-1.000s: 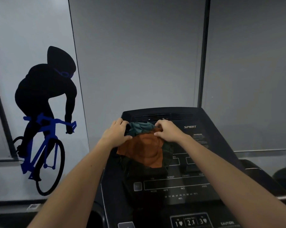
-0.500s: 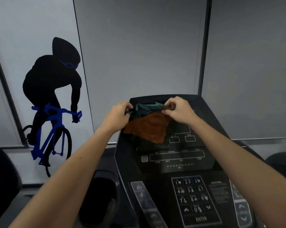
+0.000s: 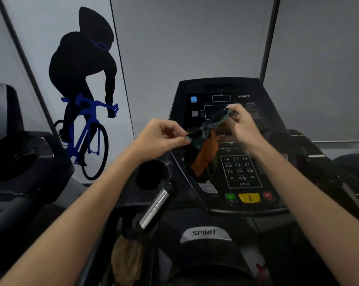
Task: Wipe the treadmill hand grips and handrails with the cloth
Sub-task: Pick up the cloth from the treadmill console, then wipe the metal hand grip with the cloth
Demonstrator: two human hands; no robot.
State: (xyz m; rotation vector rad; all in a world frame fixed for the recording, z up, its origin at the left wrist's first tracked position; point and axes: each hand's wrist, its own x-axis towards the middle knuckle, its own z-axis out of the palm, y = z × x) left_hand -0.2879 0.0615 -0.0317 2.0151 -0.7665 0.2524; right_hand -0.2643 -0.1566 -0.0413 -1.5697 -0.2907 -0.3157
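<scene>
Neighbouring machine (image 3: 19, 153) at far left, cut off by the frame edge; round cup well (image 3: 15, 162) in it dark, contents impossible to tell. Next, on the wall, black-and-blue cyclist decal (image 3: 81, 89). Then left hand (image 3: 160, 135), fingers curled, pinching the lower end of the cloth (image 3: 205, 153). Just below that hand, the treadmill's left cup holder (image 3: 151, 174): black inside, contents unreadable. Lower still, shiny metal hand grip (image 3: 155, 207), slanting, well apart from the cloth. Beneath it a tan bundle (image 3: 127, 263), blurred, nature unclear. Cloth orange and dark green, stretched slantwise in the air between the hands, hanging before the console (image 3: 222, 89) and hiding its left part beside the keypad (image 3: 239, 170). Right hand (image 3: 242, 124) higher, pinching the upper end. Hands apart. Far right, grey strip of a right-side grip (image 3: 354, 198), dim, hard to make out.
</scene>
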